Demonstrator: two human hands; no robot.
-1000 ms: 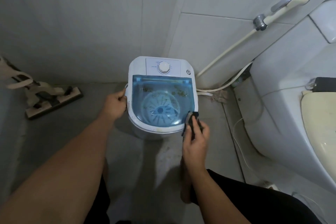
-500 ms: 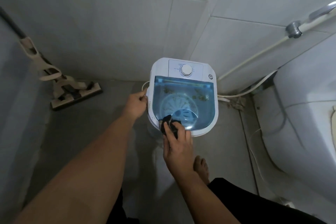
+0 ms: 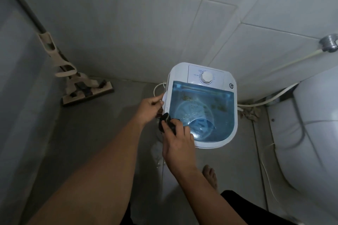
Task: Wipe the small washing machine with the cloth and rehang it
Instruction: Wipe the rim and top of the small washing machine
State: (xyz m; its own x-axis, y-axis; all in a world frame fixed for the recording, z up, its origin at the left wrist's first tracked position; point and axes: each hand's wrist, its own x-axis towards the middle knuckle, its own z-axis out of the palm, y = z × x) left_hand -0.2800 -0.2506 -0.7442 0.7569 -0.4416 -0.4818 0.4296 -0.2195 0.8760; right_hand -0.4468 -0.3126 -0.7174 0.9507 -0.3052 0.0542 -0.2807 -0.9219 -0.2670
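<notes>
Both hands [image 3: 164,120] at work — left hand [image 3: 149,109] curled round the left rim of the small washing machine [image 3: 202,105], bracing it; right hand [image 3: 178,142] pinching the dark cloth [image 3: 165,123] against the near-left corner of the blue lid. Mid-wipe, judged so; next, a sweep along the left edge, grip kept firm. Half a second earlier — cloth on the lid's front edge, further right. Mop [image 3: 80,86] propped against the wall, toilet [image 3: 311,133] at right.

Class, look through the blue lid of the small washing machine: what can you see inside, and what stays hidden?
Through the blue lid, a round ribbed disc and brownish specks show. The right hand and dark cloth cover the near-left corner.
</notes>
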